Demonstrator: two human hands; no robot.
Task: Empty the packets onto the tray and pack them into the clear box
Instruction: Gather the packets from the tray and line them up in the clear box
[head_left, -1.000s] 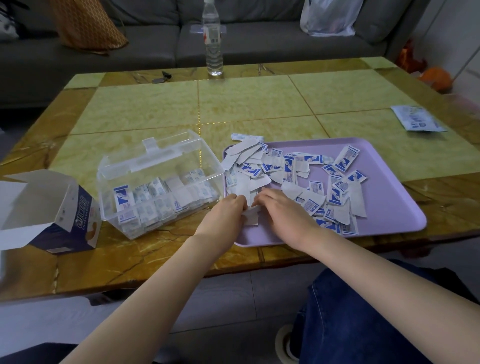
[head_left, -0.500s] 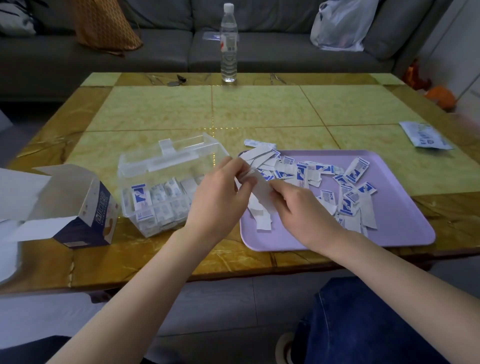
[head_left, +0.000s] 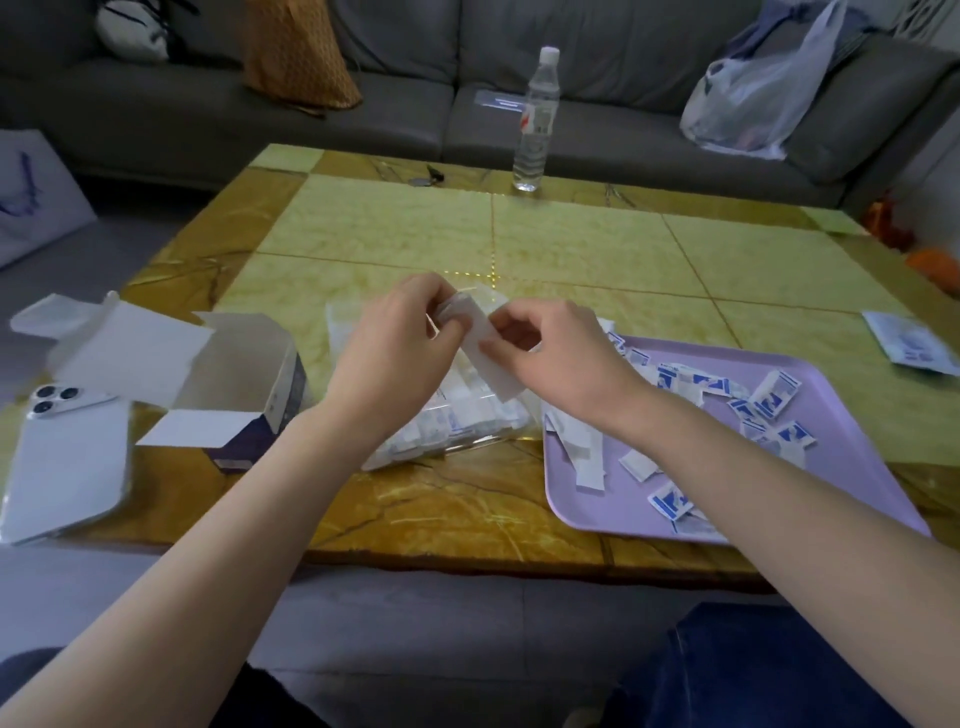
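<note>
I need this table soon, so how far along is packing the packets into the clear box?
About partway, it seems. Done: the carton stands open, and the clear box already holds packets. In hand: the left hand and right hand pinch a small stack of packets above the box. Left: many loose packets lie on the purple tray.
</note>
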